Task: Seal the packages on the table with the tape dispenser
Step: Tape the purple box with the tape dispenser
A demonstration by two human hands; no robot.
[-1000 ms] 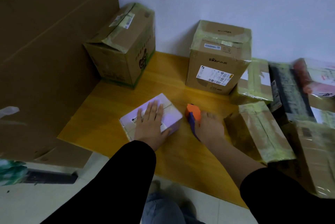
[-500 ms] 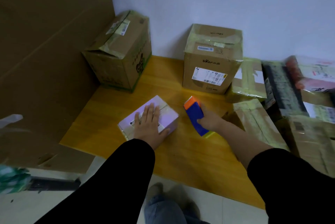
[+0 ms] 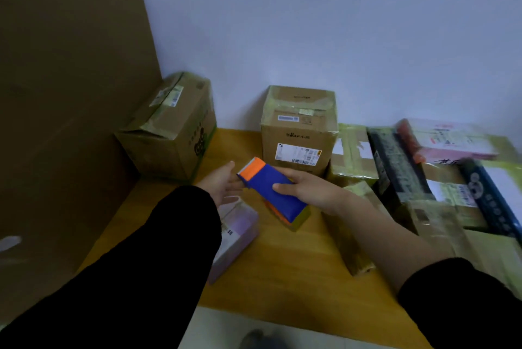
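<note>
1. Far to the left of the tape dispenser (image 3: 268,189), a big sheet of brown cardboard (image 3: 70,94) stands upright.
2. Left of the dispenser and farther back, a brown box with green print (image 3: 172,128) sits tilted on the wooden table (image 3: 282,264).
3. My left hand (image 3: 223,183) is just left of the dispenser, palm turned up, fingers straight and relaxed, holding nothing. My fingertips reach its orange end. The view is too soft there to tell whether they touch it.
4. Below and left of the dispenser, nearer me, the small lilac package (image 3: 238,233) lies on the table, partly hidden by my left sleeve.
5. The dispenser is held above the table. Its body is blue, its orange end points away and to the left, and a yellowish roll sits under its near end.
6. Straight behind the dispenser, a tall brown box with a white shipping label (image 3: 299,128) stands against the wall.
7. My right hand (image 3: 313,192) grips the dispenser's right side, thumb laid across the blue top face, fingers curled underneath.
8. Right of the dispenser, a long package wrapped in yellowish tape (image 3: 356,249) lies under my right forearm.
9. Farther right of the dispenser, more packages are crowded together. They are a taped brown package (image 3: 353,151), a dark package (image 3: 395,162) and, farthest right, a pink package (image 3: 449,139) resting on others.
</note>
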